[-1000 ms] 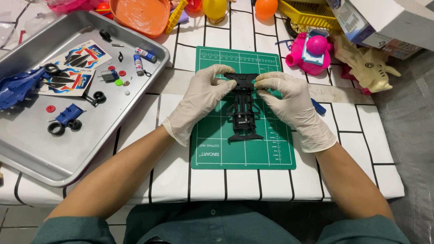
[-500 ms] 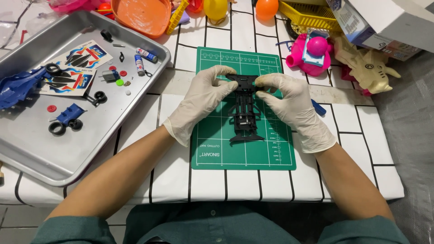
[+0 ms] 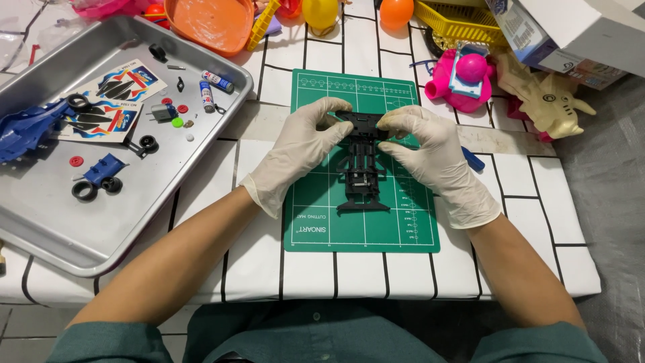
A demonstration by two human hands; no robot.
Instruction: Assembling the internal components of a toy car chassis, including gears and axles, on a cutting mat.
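Both gloved hands [image 3: 366, 144] grip a black chassis [image 3: 363, 168] over the green mat [image 3: 316, 222].

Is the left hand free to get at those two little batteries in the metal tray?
Probably not right now: the left hand grips the black chassis with the right hand. The batteries lie uncovered in the tray.

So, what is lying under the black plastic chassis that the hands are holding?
Under the black chassis lies the green cutting mat with its white grid. Both hands, left and right, grip its far end, covering the mat there. The mat rests on the white tiled table.
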